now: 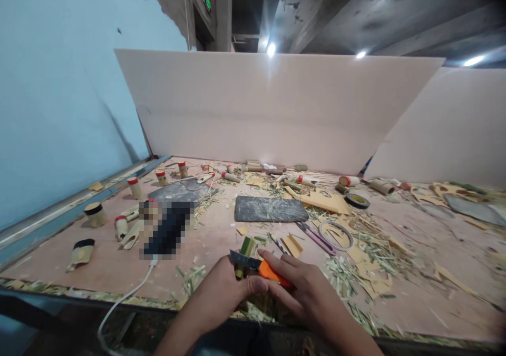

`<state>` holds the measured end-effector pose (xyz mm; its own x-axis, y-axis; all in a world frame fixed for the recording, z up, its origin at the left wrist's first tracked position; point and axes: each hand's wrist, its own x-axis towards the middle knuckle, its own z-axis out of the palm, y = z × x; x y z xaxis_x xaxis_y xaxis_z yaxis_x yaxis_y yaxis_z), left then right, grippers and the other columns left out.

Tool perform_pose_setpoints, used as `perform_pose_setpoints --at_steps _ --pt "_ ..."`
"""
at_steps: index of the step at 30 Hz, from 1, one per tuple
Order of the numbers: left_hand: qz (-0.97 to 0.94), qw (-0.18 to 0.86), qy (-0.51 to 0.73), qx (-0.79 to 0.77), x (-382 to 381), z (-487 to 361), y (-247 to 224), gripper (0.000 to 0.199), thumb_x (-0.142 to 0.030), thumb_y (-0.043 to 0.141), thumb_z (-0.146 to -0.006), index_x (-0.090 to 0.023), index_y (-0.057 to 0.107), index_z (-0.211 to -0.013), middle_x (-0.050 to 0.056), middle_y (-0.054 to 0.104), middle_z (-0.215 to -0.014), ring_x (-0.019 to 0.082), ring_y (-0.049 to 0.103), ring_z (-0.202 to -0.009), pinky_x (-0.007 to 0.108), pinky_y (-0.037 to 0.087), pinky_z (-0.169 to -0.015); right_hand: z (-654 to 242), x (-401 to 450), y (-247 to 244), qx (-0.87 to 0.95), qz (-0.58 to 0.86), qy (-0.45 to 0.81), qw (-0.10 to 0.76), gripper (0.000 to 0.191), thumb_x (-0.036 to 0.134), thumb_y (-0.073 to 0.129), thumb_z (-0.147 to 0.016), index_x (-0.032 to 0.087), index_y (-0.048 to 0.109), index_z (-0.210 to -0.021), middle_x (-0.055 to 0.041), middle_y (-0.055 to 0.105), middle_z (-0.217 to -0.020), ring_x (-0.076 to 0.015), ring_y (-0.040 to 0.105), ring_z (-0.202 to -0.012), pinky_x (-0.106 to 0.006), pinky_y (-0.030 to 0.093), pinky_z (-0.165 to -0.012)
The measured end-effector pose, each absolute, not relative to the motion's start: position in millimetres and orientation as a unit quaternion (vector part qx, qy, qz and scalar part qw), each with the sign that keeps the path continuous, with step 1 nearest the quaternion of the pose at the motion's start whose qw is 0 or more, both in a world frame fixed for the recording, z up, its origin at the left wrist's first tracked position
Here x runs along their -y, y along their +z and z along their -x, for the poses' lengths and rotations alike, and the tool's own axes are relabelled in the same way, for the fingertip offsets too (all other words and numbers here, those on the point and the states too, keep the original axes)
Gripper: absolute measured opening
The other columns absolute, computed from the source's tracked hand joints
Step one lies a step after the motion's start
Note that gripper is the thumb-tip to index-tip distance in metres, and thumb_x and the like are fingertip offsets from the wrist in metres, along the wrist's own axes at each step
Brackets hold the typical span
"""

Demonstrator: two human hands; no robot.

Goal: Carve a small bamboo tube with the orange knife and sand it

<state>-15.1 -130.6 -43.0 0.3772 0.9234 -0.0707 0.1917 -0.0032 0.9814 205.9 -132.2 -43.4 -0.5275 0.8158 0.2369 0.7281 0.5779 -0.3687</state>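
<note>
Orange-handled utility knife (270, 272) with exposed steel blade, close to the bare left hand (219, 288).
Right hand (302, 281): fingers clamped on the knife. Left hand: fingers appear closed on a short green bamboo piece (247, 245), grip partly hidden, at the near edge of the pale, shaving-strewn wooden bench (430, 277). Blade lies across the bamboo. Hazard, in judgement: smooth rind or a sudden split could send the edge skidding into the left hand.

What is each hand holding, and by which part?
Right hand: utility knife, by its orange handle. Left hand: green bamboo piece; exact grip hidden.
</note>
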Motion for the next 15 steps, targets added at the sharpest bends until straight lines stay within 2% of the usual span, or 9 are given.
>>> perform_pose_setpoints --at_steps 5,7,10,13,15 --pt "-0.650 0.525 0.365 -0.412 134.2 12.7 -39.6 0.042 -0.048 0.072 -0.087 -0.016 0.072 -0.115 0.007 0.076 -0.108 0.028 0.065 -0.101 0.030 0.049 -0.087 -205.8 131.9 -41.3 0.870 0.438 0.123 0.191 0.050 0.043 0.056 -0.103 0.025 0.056 -0.149 -0.0069 0.072 -0.093 -0.0206 0.070 -0.077 -0.026 0.049 -0.066" --pt "-0.658 0.502 0.359 -0.432 136.3 11.1 -38.7 0.039 -0.046 0.070 -0.088 -0.017 0.073 -0.114 0.007 0.077 -0.107 0.027 0.066 -0.098 0.029 0.049 -0.083 -204.7 132.7 -40.9 0.871 0.438 0.119 0.186 0.050 0.046 0.055 -0.103 0.026 0.057 -0.149 -0.0064 0.071 -0.091 -0.0201 0.070 -0.076 -0.026 0.048 -0.065" --pt "-0.650 0.435 0.323 -0.533 138.7 8.3 -40.5 0.036 -0.049 0.071 -0.085 -0.018 0.073 -0.103 0.008 0.077 -0.096 0.027 0.067 -0.088 0.029 0.045 -0.073 -202.0 134.5 -41.8 0.871 0.447 0.097 0.179 0.050 0.049 0.051 -0.105 0.025 0.058 -0.148 -0.0059 0.071 -0.088 -0.0188 0.070 -0.070 -0.026 0.048 -0.062" --pt "-0.624 0.374 0.294 -0.620 139.3 6.2 -45.3 0.039 -0.058 0.072 -0.081 -0.020 0.071 -0.090 0.011 0.075 -0.089 0.029 0.066 -0.083 0.029 0.040 -0.068 -200.4 133.1 -44.5 0.865 0.463 0.066 0.181 0.049 0.049 0.051 -0.105 0.025 0.060 -0.146 -0.0064 0.073 -0.087 -0.0196 0.071 -0.068 -0.026 0.050 -0.060" --pt "-0.623 0.364 0.298 -0.625 139.3 5.5 -48.0 0.045 -0.065 0.068 -0.082 -0.021 0.069 -0.088 0.010 0.074 -0.086 0.028 0.066 -0.079 0.028 0.037 -0.066 -201.8 128.8 -46.9 0.839 0.500 0.043 0.212 0.048 0.048 0.049 -0.105 0.024 0.062 -0.144 -0.0078 0.076 -0.090 -0.0216 0.074 -0.071 -0.027 0.053 -0.062"
